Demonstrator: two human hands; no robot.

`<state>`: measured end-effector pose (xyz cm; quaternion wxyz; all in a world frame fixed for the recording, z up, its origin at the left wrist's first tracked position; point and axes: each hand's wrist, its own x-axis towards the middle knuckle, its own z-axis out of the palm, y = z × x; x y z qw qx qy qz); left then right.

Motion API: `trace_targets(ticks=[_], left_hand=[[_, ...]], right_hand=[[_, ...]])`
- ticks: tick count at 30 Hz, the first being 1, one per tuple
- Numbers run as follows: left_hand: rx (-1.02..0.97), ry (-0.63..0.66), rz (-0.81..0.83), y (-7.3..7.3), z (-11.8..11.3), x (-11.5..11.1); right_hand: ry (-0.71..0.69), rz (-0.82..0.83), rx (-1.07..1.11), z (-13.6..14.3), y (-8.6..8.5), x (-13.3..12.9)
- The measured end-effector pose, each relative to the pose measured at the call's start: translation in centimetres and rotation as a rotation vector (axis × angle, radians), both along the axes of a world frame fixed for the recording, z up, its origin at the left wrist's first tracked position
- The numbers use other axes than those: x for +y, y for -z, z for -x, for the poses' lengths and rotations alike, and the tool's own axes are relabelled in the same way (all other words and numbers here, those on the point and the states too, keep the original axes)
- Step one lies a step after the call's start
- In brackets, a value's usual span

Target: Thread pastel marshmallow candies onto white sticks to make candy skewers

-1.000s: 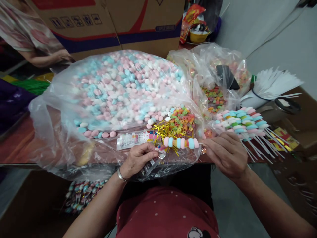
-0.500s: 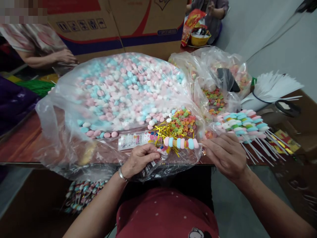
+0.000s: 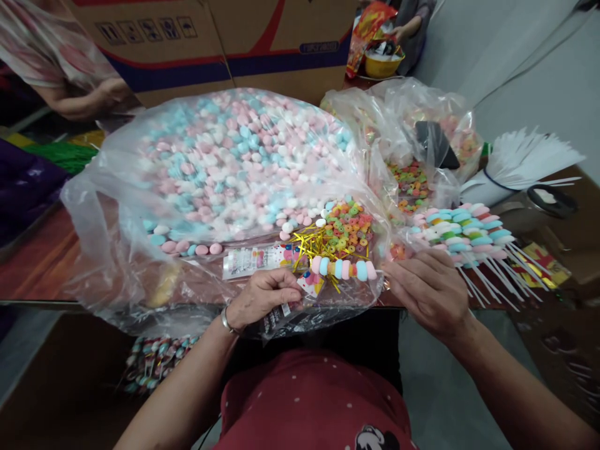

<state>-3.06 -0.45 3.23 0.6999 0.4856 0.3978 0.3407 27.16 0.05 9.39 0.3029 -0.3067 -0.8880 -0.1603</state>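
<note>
My right hand (image 3: 429, 290) pinches the end of a candy skewer (image 3: 344, 269), strung with pink, blue and white marshmallows and small gummy rings. The skewer lies level, its tip pointing left. My left hand (image 3: 265, 297) is closed on a small printed plastic bag (image 3: 309, 286), whose mouth is near the skewer's tip. More printed bags (image 3: 257, 259) lie flat just behind that hand. Gold twist ties (image 3: 307, 244) and a heap of gummy rings (image 3: 349, 228) are beyond the skewer. Finished-looking marshmallow skewers (image 3: 464, 231) are stacked right of my right hand.
A large clear bag of marshmallows (image 3: 225, 169) covers the table's middle. Behind right sits a bag of gummy rings (image 3: 407, 181), beside a holder of white sticks (image 3: 487, 178). Packed skewers (image 3: 157, 362) fill a box below left. Two other people work behind, near a big carton (image 3: 178, 56).
The view has shifted slightly. Both my hands keep their grips, with the skewer and bag almost where they were. The co-worker's hand at the left has moved a little left.
</note>
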Motion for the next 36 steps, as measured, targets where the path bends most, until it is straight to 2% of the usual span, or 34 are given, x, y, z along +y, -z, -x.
trace_targets(ticks=[4,8,13,18,21,28,36], left_hand=[[0.005,-0.014,0.03,-0.1,0.3,0.0],[0.067,0.03,0.013,-0.1,0.6,0.3],[0.299,0.08,-0.217,-0.3,0.7,0.9],[0.35,0.093,-0.372,-0.6,0.8,0.9],[0.355,0.088,-0.392,-0.3,1.0,0.8],[0.324,-0.05,-0.349,0.4,0.8,0.5],[0.367,-0.068,-0.389,0.6,0.9,0.2]], right_hand=[[-0.044,-0.05,-0.016,-0.3,0.1,-0.2],[-0.079,-0.014,-0.033,-0.5,-0.3,-0.4],[-0.083,0.022,-0.038,-0.2,-0.5,-0.3],[-0.069,0.013,0.002,0.3,0.1,-0.1],[-0.052,0.016,0.013,0.2,0.3,-0.1],[-0.068,0.015,0.012,0.0,0.3,-0.2],[-0.048,0.057,0.055,-0.1,0.2,-0.1]])
